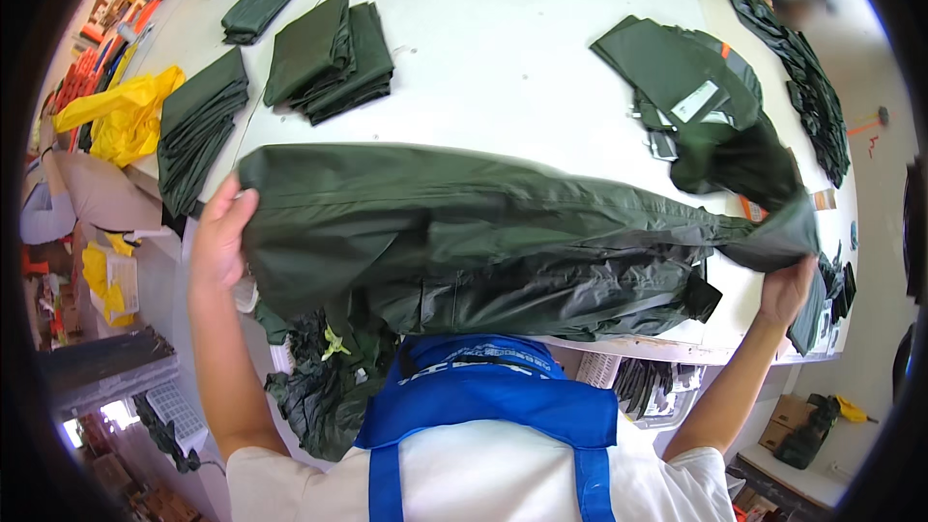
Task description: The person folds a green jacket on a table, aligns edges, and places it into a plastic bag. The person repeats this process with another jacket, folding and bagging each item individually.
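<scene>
A dark green, shiny rain garment [406,222] is stretched sideways across the front of the white table [483,58]. My left hand [222,232] is closed on its wide left end, thumb on top. At the right, my right hand [788,290] grips the bunched, narrower end, its fingers partly hidden by the cloth. From there the fabric twists up towards a pile of folded dark green pieces [657,68] with white tags. Creased dark cloth hangs below the stretched part along the table's front edge.
Folded dark green stacks [309,58] lie at the back left, beside another stack [201,126] and yellow cloth [130,121]. Dark garments [802,77] line the right edge. Crumpled green cloth [329,387] sits below the table's front. Another person [97,188] is at the left.
</scene>
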Demonstrator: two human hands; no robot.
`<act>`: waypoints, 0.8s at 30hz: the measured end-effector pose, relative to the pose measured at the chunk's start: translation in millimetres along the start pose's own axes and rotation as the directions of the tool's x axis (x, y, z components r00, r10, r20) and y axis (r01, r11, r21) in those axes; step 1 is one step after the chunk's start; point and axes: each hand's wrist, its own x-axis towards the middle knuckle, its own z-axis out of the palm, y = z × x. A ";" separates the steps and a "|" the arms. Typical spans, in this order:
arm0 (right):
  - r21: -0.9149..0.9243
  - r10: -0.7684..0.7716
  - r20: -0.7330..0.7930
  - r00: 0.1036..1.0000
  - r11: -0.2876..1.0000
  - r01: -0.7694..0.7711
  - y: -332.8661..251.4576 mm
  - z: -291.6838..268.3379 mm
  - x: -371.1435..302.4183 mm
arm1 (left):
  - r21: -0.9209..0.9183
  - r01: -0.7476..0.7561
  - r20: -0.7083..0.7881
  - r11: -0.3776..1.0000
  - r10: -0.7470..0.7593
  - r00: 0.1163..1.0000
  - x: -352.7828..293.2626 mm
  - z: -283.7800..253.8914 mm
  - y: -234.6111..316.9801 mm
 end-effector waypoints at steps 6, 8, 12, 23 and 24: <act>0.197 0.212 0.323 0.922 0.938 -0.285 56.1 -31.5 -41.1 | 0.032 -0.162 -0.057 0.986 0.164 0.985 -8.1 14.9 18.0; -0.074 0.389 -0.006 0.921 0.919 -0.388 100.2 -108.9 -42.0 | 0.058 -0.204 -0.013 0.977 0.205 0.979 1.4 26.1 21.3; -0.748 0.381 -0.030 0.924 0.604 -0.273 95.8 -70.3 -55.0 | 0.120 -0.255 -0.060 0.960 0.263 0.963 0.4 21.2 32.9; -0.883 0.208 -0.109 0.972 0.430 -0.190 95.2 32.0 -68.5 | 0.178 -0.245 -0.016 0.953 0.252 0.968 30.2 8.4 26.5; -0.887 0.146 -0.161 0.976 0.412 -0.208 92.9 38.6 -57.6 | 0.193 -0.251 -0.010 0.948 0.258 0.966 41.1 7.5 30.2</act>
